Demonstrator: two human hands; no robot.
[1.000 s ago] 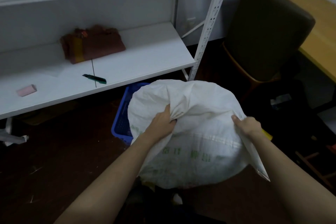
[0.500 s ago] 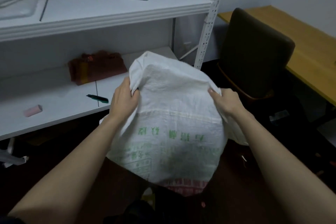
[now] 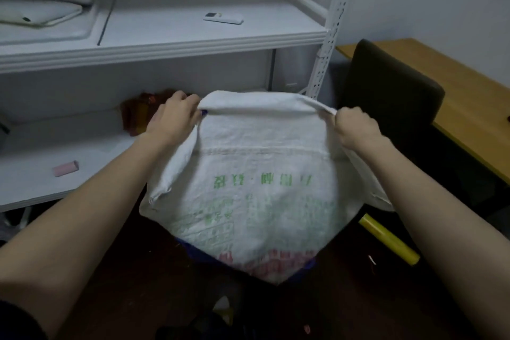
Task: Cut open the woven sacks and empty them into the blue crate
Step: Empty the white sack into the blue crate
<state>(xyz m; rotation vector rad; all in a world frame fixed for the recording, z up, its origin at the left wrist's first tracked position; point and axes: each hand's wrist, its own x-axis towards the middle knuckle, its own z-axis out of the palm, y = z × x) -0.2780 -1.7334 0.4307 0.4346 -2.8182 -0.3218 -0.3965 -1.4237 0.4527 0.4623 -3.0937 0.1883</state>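
A white woven sack point(image 3: 256, 190) with green and red print hangs upside down in front of me. My left hand point(image 3: 175, 116) grips its upper left corner and my right hand point(image 3: 354, 125) grips its upper right corner, stretching the top edge flat between them. The sack's lower end points down over the blue crate point(image 3: 302, 270), of which only slivers of rim show beneath the sack. What is inside the crate is hidden.
A white metal shelf unit point(image 3: 193, 41) stands behind, holding a remote point(image 3: 223, 18), a pink block point(image 3: 66, 168) and a reddish-brown bundle point(image 3: 138, 116). A dark chair point(image 3: 392, 96) and wooden desk point(image 3: 447, 85) are at right. A yellow roll point(image 3: 389, 241) lies on the dark floor.
Both hands have risen and spread apart, lifting the sack higher and pulling its top edge taut. The sack now hangs flatter, with its print fully facing me.
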